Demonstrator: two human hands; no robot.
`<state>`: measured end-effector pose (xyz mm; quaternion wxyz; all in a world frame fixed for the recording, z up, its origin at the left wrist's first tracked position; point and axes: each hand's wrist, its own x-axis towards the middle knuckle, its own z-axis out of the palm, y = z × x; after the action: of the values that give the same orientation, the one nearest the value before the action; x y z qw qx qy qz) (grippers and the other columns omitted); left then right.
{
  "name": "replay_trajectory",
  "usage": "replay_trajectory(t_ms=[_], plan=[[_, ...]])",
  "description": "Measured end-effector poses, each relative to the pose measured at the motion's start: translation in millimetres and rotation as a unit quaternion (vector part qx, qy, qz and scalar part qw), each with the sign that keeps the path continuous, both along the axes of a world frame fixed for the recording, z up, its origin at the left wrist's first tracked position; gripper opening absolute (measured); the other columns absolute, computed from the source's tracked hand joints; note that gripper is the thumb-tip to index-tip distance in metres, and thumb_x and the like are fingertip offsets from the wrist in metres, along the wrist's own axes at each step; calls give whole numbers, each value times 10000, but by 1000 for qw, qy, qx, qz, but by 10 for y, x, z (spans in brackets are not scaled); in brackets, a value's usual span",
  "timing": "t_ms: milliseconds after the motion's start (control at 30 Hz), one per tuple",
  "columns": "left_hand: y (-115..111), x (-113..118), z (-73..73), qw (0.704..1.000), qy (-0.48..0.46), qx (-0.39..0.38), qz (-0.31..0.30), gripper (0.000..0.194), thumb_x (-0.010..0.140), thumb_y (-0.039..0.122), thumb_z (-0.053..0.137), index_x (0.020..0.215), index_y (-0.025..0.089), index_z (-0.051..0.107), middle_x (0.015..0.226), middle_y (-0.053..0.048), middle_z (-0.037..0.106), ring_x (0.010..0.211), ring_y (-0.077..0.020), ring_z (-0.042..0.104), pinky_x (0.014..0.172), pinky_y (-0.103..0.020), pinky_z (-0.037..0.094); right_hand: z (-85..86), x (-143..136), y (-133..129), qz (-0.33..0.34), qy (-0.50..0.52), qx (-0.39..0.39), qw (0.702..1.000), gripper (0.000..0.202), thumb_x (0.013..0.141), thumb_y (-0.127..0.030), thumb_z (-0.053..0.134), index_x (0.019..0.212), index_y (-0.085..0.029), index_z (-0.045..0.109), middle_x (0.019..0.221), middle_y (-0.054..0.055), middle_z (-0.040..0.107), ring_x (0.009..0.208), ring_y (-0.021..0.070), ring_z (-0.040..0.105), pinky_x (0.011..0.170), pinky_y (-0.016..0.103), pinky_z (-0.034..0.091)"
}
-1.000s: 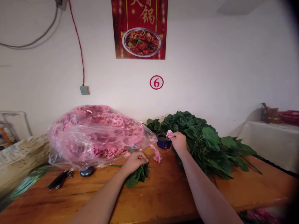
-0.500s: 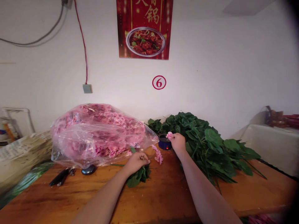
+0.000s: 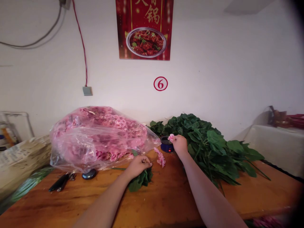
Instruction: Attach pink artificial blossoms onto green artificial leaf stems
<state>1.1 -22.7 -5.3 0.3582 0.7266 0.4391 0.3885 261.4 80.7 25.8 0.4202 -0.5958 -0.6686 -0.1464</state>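
My right hand (image 3: 180, 145) pinches a small pink artificial flower (image 3: 171, 137) just over the rim of a round dark-blue pot (image 3: 167, 146) with a lit red light. What lies inside the pot is mostly hidden. Low over the table, my left hand (image 3: 139, 166) is closed on a green leaf stem (image 3: 142, 180), its leaves hanging beneath the fingers. Between the two hands, several loose pink flowers (image 3: 160, 157) lie in a short row on the wood.
A clear plastic bag (image 3: 102, 139) full of pink flowers fills the left back of the wooden table (image 3: 156, 202). Green leaf stems (image 3: 209, 142) are heaped at right. A black-handled tool (image 3: 59, 182) and a dark rounded object (image 3: 89, 174) sit front left.
The view has shifted very slightly. Both hands keep their places, with the flower still held at the pot's rim.
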Motion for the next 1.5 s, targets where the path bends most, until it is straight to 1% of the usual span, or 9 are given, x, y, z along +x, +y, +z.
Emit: replay_trajectory(t_ms=[300,500,700,833,900,1000,1167,1267,1500], plan=[[13,-33,16,1000,12,1,-15,257,686,384,653,640,135,610,544,19,524,520,-102,447,529,-219,309,41,34,-82,9,78,28,996,184,731,-198,562,633,-151,712,676,66,636,642,157,546,586,240,344],[15,-101,52,998,29,-10,-54,151,674,284,640,651,135,635,616,-13,597,594,-132,521,593,-234,370,174,75,-267,11,130,-11,991,175,698,-214,570,647,-165,730,675,72,673,638,179,572,571,245,350],[-11,-112,103,997,27,-11,-69,102,673,234,610,677,140,651,639,-13,613,619,-137,532,617,-233,378,219,96,-327,6,149,-59,987,174,658,-195,561,584,-164,715,566,62,662,545,172,559,503,248,303],[5,-123,84,998,12,-11,-60,101,674,209,589,698,139,658,698,-27,635,668,-145,545,642,-231,381,249,130,-370,9,166,-52,985,187,636,-201,544,536,-158,696,511,53,637,502,154,534,470,241,280],[18,-123,49,999,13,-6,-42,112,678,207,574,702,138,658,689,-23,627,663,-144,537,637,-230,378,260,115,-401,35,193,-52,979,185,627,-204,540,544,-162,700,515,43,637,520,154,541,473,236,292],[27,-111,-8,1000,24,19,-6,114,680,205,551,684,139,644,639,-3,589,625,-131,505,606,-222,358,255,-5,-458,130,293,-91,943,167,591,-201,562,622,-157,720,548,24,650,539,150,553,493,225,341],[23,-97,-37,999,29,25,30,112,668,232,554,651,139,615,618,5,567,611,-130,496,600,-222,360,184,-357,-595,356,426,-240,796,147,515,-162,601,629,-133,689,566,19,659,533,150,570,551,249,431],[43,-122,-28,999,-16,-13,31,134,661,268,592,694,144,629,678,-14,611,643,-141,530,630,-232,389,107,-511,-641,410,449,-315,729,127,510,-149,585,608,-130,665,549,37,655,495,174,580,510,281,448],[67,-179,1,997,-60,-28,25,150,624,279,665,688,145,644,705,-29,648,660,-140,562,668,-240,411,-131,-673,-566,408,472,-334,707,127,484,-110,581,592,-122,647,459,25,614,391,136,539,403,221,414]])
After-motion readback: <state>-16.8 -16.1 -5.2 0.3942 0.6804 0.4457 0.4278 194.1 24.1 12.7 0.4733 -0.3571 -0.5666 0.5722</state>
